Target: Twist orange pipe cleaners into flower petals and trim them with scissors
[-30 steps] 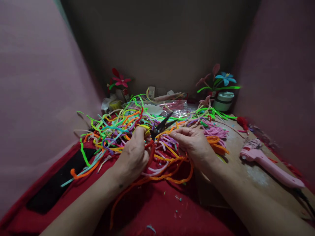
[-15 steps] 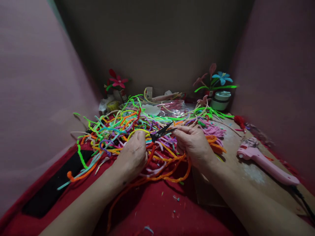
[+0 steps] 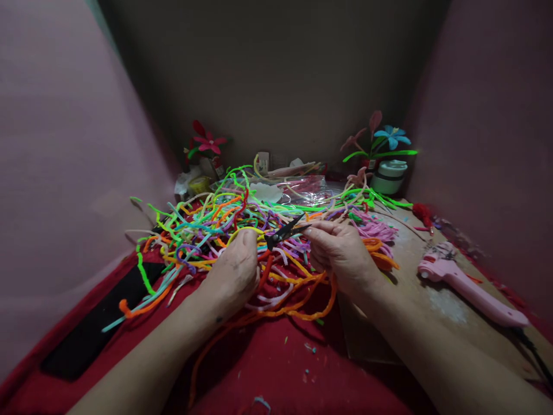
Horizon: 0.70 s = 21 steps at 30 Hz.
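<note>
Two hands point(image 3: 235, 264), one scissors point(image 3: 273, 239) (in the left)

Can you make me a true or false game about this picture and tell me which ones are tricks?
1. The left hand is holding scissors with red handles. True.

2. The scissors are snapped tightly shut. False: the black blades are a little apart.

3. The right hand is up by the tips of the blades. True.

4. The pile of fuzzy strands is all one colour. False: it has orange, green, yellow, pink, purple and more.

5. A pink glue gun lies on the brown board. True.

6. The right hand is squeezing the pink glue gun. False: nobody is touching it.
</note>
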Available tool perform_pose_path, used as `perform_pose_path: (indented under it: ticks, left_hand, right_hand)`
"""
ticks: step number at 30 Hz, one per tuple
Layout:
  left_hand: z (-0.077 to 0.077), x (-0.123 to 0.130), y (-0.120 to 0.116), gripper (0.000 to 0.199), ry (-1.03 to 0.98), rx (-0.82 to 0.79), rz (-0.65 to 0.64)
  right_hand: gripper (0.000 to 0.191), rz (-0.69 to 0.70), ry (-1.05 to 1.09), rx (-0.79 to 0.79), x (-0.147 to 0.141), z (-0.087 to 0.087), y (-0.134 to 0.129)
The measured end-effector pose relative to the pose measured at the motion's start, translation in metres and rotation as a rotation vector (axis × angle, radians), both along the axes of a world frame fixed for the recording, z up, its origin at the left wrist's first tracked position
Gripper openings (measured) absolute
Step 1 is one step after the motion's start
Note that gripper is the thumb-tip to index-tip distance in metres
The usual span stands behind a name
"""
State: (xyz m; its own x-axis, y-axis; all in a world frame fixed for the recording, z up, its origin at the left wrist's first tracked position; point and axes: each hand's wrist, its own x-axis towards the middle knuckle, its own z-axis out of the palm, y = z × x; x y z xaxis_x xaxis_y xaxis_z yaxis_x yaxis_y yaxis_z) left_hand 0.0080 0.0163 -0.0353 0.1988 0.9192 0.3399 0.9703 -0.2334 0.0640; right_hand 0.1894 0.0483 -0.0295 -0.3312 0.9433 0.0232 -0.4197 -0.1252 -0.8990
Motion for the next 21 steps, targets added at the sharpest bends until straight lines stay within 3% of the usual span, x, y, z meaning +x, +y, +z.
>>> perform_pose_path:
  ticks: [16, 21]
  left_hand:
    - [0.010, 0.008, -0.004, 0.020, 0.189, -0.188, 0.166]
    - [0.011, 0.008, -0.004, 0.021, 0.258, -0.172, 0.164]
  right_hand:
    - [0.012, 0.082, 0.063, 0.025, 0.001, -0.001, 0.000]
    - [0.012, 0.088, 0.074, 0.007, 0.000, 0.001, -0.001]
